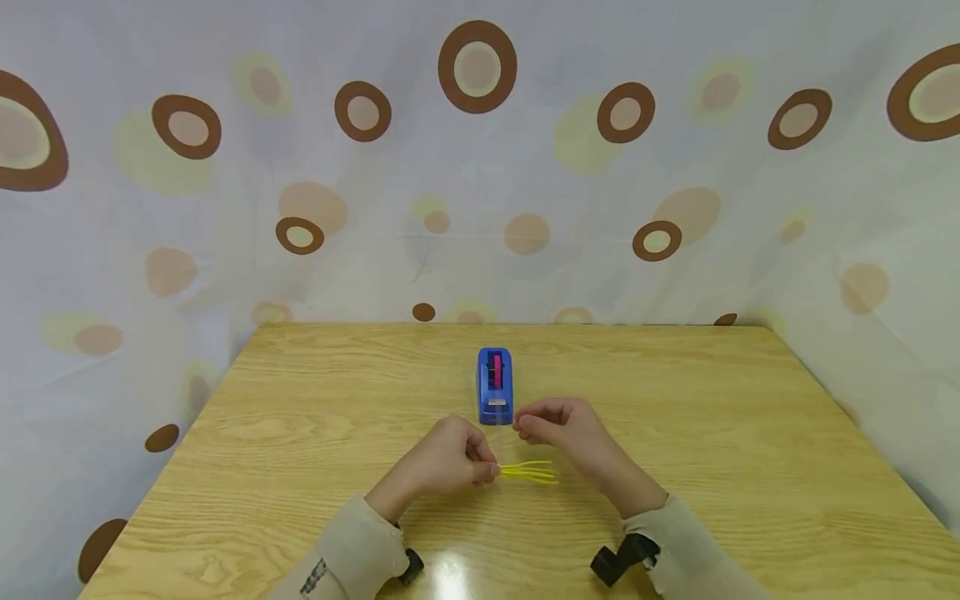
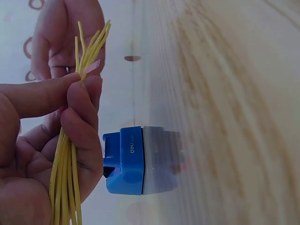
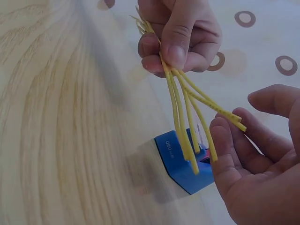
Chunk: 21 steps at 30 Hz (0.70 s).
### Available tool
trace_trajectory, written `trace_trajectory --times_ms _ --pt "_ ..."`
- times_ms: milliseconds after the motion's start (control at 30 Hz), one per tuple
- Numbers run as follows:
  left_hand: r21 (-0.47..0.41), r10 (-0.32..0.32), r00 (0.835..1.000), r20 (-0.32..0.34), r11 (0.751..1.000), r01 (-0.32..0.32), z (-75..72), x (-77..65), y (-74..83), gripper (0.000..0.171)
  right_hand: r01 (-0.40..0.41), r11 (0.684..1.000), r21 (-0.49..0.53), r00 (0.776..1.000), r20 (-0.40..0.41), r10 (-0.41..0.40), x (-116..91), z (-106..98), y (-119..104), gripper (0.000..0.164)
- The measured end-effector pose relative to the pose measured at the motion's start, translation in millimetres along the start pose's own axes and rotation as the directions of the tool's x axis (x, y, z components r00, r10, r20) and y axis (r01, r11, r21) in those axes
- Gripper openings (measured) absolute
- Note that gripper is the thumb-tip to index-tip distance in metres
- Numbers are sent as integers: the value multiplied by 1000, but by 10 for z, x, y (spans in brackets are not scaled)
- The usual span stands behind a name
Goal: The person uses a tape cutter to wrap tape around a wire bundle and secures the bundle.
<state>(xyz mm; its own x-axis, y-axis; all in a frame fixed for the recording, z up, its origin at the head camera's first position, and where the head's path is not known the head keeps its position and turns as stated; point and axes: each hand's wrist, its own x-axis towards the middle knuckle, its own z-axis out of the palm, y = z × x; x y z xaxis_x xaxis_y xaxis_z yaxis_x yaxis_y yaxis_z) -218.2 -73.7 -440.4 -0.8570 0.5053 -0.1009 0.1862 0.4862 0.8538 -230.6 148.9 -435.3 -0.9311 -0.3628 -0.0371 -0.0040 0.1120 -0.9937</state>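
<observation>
My left hand (image 1: 457, 457) pinches a bundle of thin yellow wires (image 1: 528, 472) between thumb and fingers, just in front of the tape dispenser. In the left wrist view, a small pale strip of tape (image 2: 92, 67) sticks out from the bundle right by the thumb tip. The wire ends fan out towards my right hand (image 1: 566, 429), which hovers by the dispenser's front right corner. Its thumb and fingers are bent but apart, near the loose wire ends in the right wrist view. The blue tape dispenser (image 1: 494, 408) stands behind both hands, with a pink core inside.
The wooden table (image 1: 337, 375) stretches out on both sides of the hands. Behind it hangs a pale curtain (image 1: 480, 183) with brown and beige circles. A dark strap with a small camera (image 1: 622, 560) sits on the right wrist.
</observation>
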Motion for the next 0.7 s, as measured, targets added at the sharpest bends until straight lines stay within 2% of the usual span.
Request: trace_trajectory --times_ms 167,367,700 --pt "11 9 1000 -1 1000 -9 11 20 -5 15 -30 999 12 995 92 28 27 -22 116 34" --pt "12 19 1000 -4 1000 -19 3 12 -9 15 -53 999 2 990 133 52 14 1 142 34" --pt "-9 10 1000 -11 1000 -10 -28 -9 13 16 -20 992 -122 983 178 42 -18 29 137 26"
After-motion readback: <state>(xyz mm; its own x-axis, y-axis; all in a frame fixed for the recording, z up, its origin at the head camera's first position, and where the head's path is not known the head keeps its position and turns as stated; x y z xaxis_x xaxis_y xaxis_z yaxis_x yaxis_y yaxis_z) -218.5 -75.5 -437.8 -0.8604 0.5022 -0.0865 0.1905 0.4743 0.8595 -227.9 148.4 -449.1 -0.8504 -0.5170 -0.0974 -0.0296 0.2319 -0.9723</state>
